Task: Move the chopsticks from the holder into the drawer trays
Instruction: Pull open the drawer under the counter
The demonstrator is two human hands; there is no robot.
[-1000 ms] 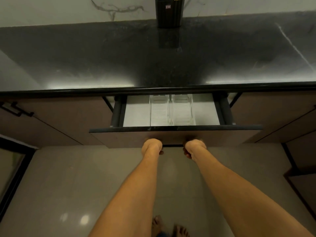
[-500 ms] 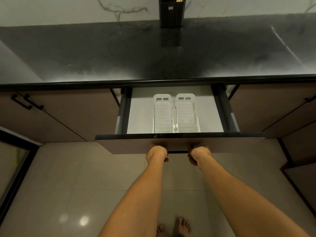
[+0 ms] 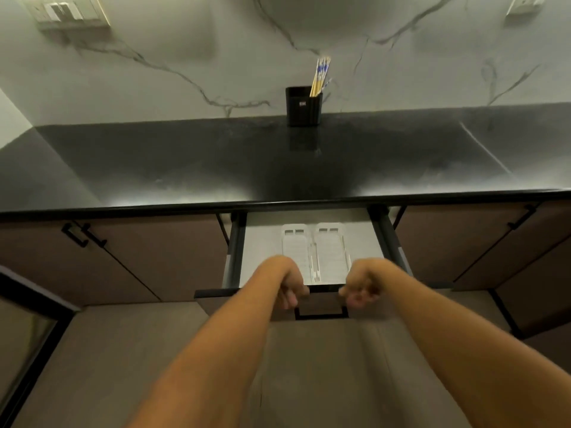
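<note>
Fingers of both hands curl loosely, empty, above slatted white plastic trays [image 3: 315, 251] in the drawer [image 3: 265, 242].

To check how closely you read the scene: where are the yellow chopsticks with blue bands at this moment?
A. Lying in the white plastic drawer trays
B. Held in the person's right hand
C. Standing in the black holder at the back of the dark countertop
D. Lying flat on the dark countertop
C: the yellow chopsticks with blue bands stand in the black holder against the marble wall; the white plastic drawer trays show no chopsticks.
</note>
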